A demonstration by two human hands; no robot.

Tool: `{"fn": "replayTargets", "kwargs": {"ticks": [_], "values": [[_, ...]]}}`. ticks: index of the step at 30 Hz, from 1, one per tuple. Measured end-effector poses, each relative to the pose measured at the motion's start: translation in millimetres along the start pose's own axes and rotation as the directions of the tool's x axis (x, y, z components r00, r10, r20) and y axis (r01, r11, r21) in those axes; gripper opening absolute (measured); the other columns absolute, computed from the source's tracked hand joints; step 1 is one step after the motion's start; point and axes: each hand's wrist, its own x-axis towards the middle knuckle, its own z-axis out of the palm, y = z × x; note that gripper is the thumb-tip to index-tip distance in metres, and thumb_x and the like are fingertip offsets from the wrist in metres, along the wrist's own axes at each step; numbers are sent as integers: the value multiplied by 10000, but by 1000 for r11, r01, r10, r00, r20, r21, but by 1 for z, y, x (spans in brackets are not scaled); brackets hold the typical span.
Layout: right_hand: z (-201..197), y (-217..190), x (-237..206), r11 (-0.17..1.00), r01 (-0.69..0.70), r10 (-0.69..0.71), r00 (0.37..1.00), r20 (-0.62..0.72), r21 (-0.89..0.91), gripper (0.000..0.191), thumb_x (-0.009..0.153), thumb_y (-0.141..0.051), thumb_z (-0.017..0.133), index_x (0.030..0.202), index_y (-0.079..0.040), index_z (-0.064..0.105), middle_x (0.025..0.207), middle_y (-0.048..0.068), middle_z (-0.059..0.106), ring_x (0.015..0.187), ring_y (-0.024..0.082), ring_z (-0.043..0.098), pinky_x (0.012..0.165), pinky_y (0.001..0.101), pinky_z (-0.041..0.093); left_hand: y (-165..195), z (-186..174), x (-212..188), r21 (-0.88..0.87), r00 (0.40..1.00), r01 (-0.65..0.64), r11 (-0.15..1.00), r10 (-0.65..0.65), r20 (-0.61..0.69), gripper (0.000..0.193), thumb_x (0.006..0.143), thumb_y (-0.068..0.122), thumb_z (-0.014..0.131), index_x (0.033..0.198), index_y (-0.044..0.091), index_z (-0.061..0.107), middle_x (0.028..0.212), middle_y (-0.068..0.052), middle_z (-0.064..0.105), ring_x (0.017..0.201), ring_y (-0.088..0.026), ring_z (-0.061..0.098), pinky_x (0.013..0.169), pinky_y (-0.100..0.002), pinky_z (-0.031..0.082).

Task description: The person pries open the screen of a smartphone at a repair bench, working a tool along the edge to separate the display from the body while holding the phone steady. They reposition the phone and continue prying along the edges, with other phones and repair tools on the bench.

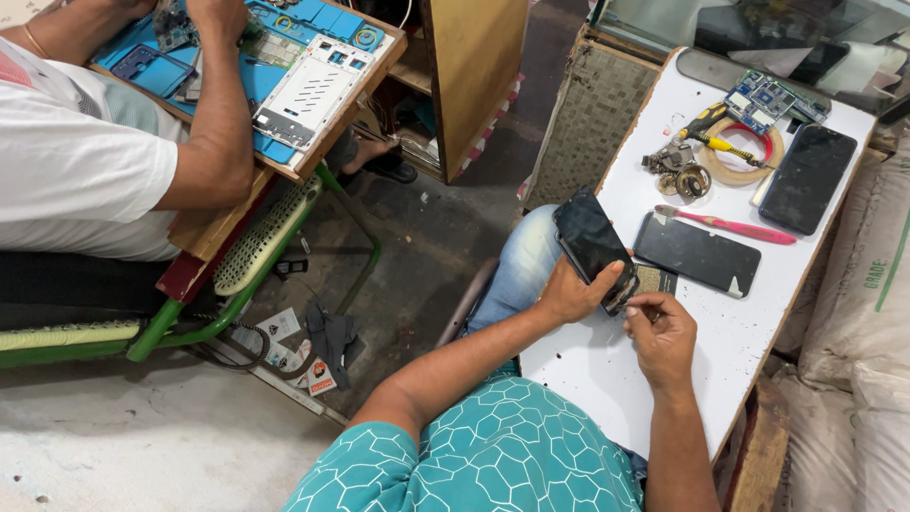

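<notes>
A white table [735, 332] runs from the upper right of the frame down toward the lower middle, with pale sacks [853, 322] along its right edge. At the upper left a second person in a white shirt [66, 161] sits at a wooden board [213, 223] covered by a blue mat [261, 81] with a white phone frame [311, 90] on it; that person's hands are busy at the top edge of the frame, well apart from the wearer's own. A dark, littered floor [417, 237] lies between the two work places.

In the middle of the frame the left hand [572, 292] holds a black phone [590, 242] tilted over the table's left edge, above a knee in blue jeans [521, 265]. The fingers wrap the phone's lower end and the thumb presses on the glass. The right hand [661, 327] sits just beside the phone's lower corner, fingertips pinched together at the phone's edge; whatever small thing they may hold is hidden by the fingers.

Farther up the table lie a flat black screen panel [697, 253], close to the held phone, and another black phone [809, 177] near the right edge. A pink-handled tool [735, 226] lies between them. Toward the upper right sit a roll of tape [749, 156], a yellow-handled screwdriver [725, 145], a blue circuit board [758, 100] and a small heap of metal rings [681, 171].
</notes>
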Motion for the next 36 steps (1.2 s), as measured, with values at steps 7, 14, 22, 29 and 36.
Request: {"fn": "replayTargets", "kwargs": {"ticks": [7, 14, 22, 29, 36], "values": [[-9, 2, 8, 995, 46, -30, 985, -171, 92, 101, 1009, 59, 570, 1041, 19, 657, 856, 50, 622, 700, 79, 579, 626, 218, 478, -5, -2, -3, 71, 999, 20, 997, -23, 47, 436, 980, 262, 697, 1325, 4, 628, 1210, -127, 706, 1121, -228, 681, 1005, -367, 529], [-11, 1, 11, 998, 0, 14, 971, -239, 58, 118, 995, 40, 574, 1046, 57, 679, 801, 54, 629, 669, 85, 582, 607, 213, 481, -15, 2, -3, -62, 993, -12, 998, 19, 113, 583, 1004, 187, 714, 1483, -24, 458, 1468, -139, 547, 1295, -220, 576, 1122, -365, 475], [-17, 2, 11, 999, -48, 46, 976, -211, -2, 121, 1003, -42, 659, 1031, 70, 696, 756, 68, 641, 620, 100, 578, 559, 220, 459, -11, -3, -3, 100, 982, -141, 985, 127, 142, 652, 889, 257, 823, 1426, 28, 534, 1380, -89, 613, 1273, -179, 593, 1258, -383, 337], [-18, 2, 10, 974, -110, 107, 994, 25, 199, 255, 1048, -201, 626, 956, 31, 678, 782, 76, 652, 658, 124, 588, 591, 250, 475, -11, -5, 3, 171, 974, -158, 973, 126, 186, 837, 748, 295, 915, 1407, 67, 452, 1417, -50, 553, 1368, -181, 489, 1212, -350, 334], [-9, -7, 10, 909, -152, 162, 987, 8, 389, 345, 1119, -272, 515, 1037, 30, 661, 888, 107, 671, 723, 150, 596, 589, 259, 470, -12, -1, 5, -298, 984, 41, 954, 12, 175, 885, 759, 278, 932, 1405, 89, 358, 1452, -53, 548, 1342, -156, 556, 1161, -335, 460]]}}
